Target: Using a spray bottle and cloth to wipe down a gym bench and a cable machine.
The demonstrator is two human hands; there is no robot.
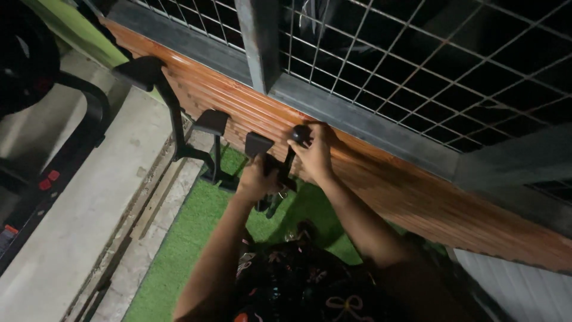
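Note:
My right hand (pixel 314 152) grips a black rounded knob (pixel 301 133) at the top of a dark metal post, against the orange wood-look panel (pixel 417 191). My left hand (pixel 256 182) is closed around the dark stem just below a black square-topped piece (pixel 257 143). Small metal parts hang beneath the left hand, too dark to make out. Both forearms reach up from my dark patterned clothing (pixel 298 280).
Two more black posts with flat tops (pixel 211 122) (pixel 142 71) stand to the left. A wire mesh fence (pixel 429 59) in a grey frame rises above the panel. Green artificial turf (pixel 190 238), a concrete strip (pixel 89 203) and a dark machine (pixel 36 107) lie left.

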